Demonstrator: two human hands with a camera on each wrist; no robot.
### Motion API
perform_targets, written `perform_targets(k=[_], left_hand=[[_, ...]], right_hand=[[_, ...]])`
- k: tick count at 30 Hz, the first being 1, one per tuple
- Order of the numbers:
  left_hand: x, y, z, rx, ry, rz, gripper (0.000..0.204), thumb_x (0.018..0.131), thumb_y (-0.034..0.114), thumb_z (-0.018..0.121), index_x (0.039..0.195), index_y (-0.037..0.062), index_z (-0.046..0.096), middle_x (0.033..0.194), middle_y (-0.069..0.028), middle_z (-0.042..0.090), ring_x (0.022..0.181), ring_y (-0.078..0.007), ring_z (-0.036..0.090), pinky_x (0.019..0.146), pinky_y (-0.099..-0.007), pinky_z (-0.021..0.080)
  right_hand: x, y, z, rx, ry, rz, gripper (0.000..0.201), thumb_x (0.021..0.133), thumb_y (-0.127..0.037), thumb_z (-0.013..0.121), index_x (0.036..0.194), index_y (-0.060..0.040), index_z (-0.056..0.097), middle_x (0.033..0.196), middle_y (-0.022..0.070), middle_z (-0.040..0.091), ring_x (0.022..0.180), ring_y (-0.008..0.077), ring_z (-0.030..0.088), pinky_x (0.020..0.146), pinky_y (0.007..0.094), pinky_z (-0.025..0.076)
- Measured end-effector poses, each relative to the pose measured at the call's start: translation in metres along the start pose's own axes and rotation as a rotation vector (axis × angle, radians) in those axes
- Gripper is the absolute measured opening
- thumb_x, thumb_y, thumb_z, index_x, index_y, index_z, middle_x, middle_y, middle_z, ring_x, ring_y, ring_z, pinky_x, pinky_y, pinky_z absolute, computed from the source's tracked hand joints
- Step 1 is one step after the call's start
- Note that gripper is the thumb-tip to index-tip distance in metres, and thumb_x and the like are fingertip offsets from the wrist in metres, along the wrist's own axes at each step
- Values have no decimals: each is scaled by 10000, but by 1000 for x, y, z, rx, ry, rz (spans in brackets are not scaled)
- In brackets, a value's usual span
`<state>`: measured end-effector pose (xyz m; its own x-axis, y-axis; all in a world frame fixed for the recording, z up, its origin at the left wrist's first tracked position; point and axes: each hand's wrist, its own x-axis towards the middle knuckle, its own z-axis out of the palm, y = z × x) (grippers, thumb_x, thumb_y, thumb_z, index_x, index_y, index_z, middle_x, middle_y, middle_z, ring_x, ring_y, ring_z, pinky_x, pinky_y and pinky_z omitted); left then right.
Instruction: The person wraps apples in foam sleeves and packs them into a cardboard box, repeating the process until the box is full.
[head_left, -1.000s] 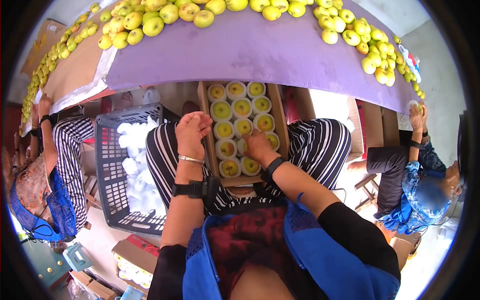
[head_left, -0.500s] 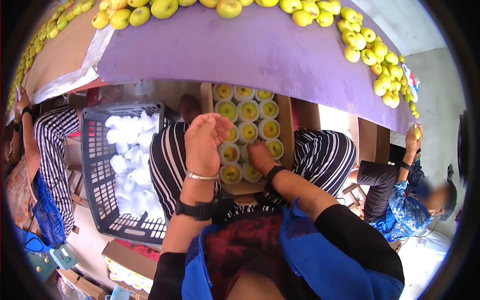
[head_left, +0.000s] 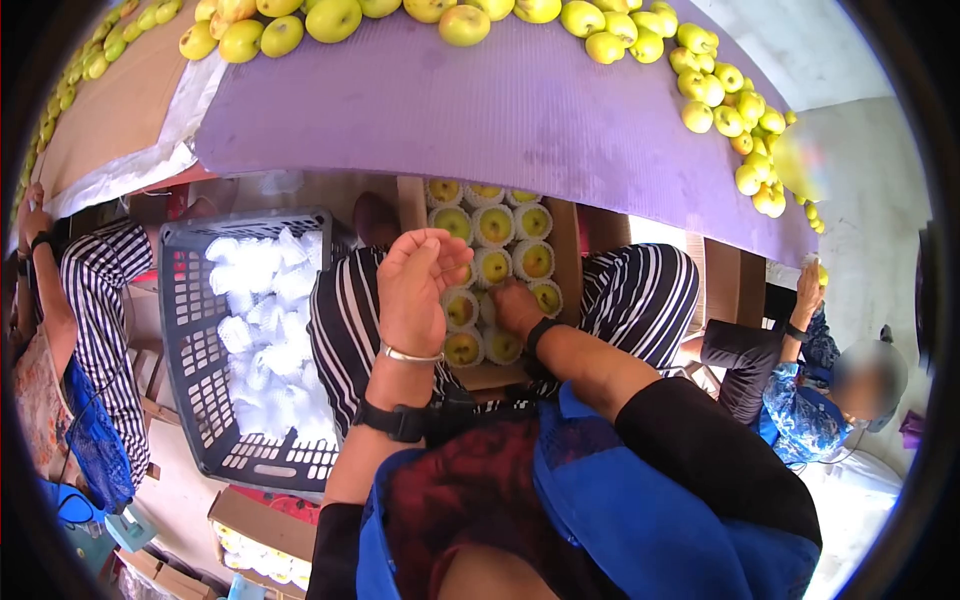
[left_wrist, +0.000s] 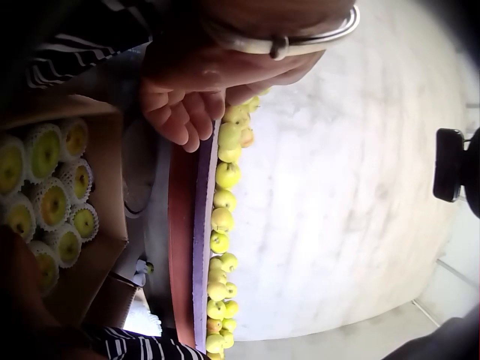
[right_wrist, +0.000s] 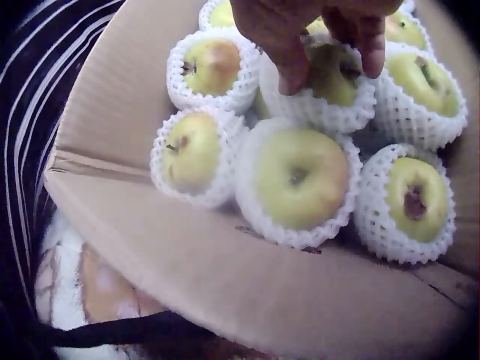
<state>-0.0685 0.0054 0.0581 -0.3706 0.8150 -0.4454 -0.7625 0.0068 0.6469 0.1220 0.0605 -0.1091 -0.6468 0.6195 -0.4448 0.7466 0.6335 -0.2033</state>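
Note:
A cardboard box [head_left: 408, 200] sits between the person's knees, holding rows of yellow-green apples, each in a white foam net. My right hand [head_left: 515, 308] reaches down into it. In the right wrist view its thumb and fingers grip a netted apple [right_wrist: 330, 90] from both sides, just behind the front row. A netted apple [right_wrist: 300, 176] of that front row lies nearest the box wall. My left hand [head_left: 415, 290] is held palm up over the box's left side, fingers loosely bent. Nothing shows in that hand [left_wrist: 187, 97] in the left wrist view.
A dark plastic crate [head_left: 200, 340] of white foam nets [head_left: 265, 330] stands at the left. Ahead, a purple-covered table [head_left: 450, 110] overhangs the box's far end, with loose apples [head_left: 335, 20] along its back. Other people sit at both sides, one holding an apple [head_left: 822, 275].
The head view has shifted, lifting the table's apples higher in it. My right hand keeps to the same spot in the box. My left hand stays raised and appears slightly further right.

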Motion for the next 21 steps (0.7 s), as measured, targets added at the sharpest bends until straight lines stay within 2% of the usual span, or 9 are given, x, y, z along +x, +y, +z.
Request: perform_targets(k=[5,7,8,10,12,14,17,19,21], left_hand=[[-5,-5,-7,18,1,26,151,832,145,437,892,30,514,828,-87,587,779,-191,575,681,-285,443],[-8,-7,-9,24,2,38,152,831,148,442,893,29,515,827,-86,588,779,-191,576,678,-285,444],[-9,-7,-8,18,-14,41,153,829,151,448,892,30,518,824,-85,588,776,-192,577,676,-284,444],[-10,-10,-5,21,-53,43,154,827,153,454,891,31,521,822,-84,589,773,-193,578,674,-283,445],[-5,-17,-4,55,-25,36,153,820,158,468,892,36,527,809,-81,590,764,-196,581,666,-280,446],[-2,-21,-2,110,-17,48,149,815,158,479,893,42,532,797,-78,591,746,-199,587,647,-281,451],[0,-29,-1,159,-42,30,160,819,179,487,885,42,537,793,-83,595,733,-205,591,631,-283,456],[1,-36,1,174,-42,15,157,834,174,464,883,38,527,772,-77,576,720,-202,584,607,-277,441],[3,-43,0,219,-45,-14,168,836,202,460,867,51,529,771,-77,576,713,-204,579,612,-285,442]], right_hand=[[-3,-5,-29,-40,-75,-3,184,650,-58,523,821,-55,589,849,178,576,824,297,544,732,370,442],[-9,-14,-43,-91,82,29,188,662,-114,540,835,-64,596,856,158,587,852,291,534,757,353,433],[-8,-13,-37,-91,81,27,188,662,-114,540,835,-64,596,856,158,587,852,291,534,757,353,433],[-7,-10,-31,-16,99,-117,218,671,-162,546,861,-74,606,870,139,591,890,275,526,771,339,426],[-1,-18,-31,-87,13,-151,245,676,-170,541,892,-76,609,874,140,591,904,281,526,770,347,428],[-11,-42,-66,44,1,-43,257,679,-173,541,902,-61,602,877,146,591,915,298,524,768,362,430],[-43,-55,-120,245,79,-4,273,688,-190,549,911,-37,590,859,163,590,874,318,538,759,382,433],[-74,-55,-160,420,69,-199,298,712,-243,583,907,-18,584,859,164,586,834,290,562,731,362,445],[-108,-37,-187,586,195,-197,269,709,-215,588,890,-17,585,836,162,589,777,285,573,693,343,456]])
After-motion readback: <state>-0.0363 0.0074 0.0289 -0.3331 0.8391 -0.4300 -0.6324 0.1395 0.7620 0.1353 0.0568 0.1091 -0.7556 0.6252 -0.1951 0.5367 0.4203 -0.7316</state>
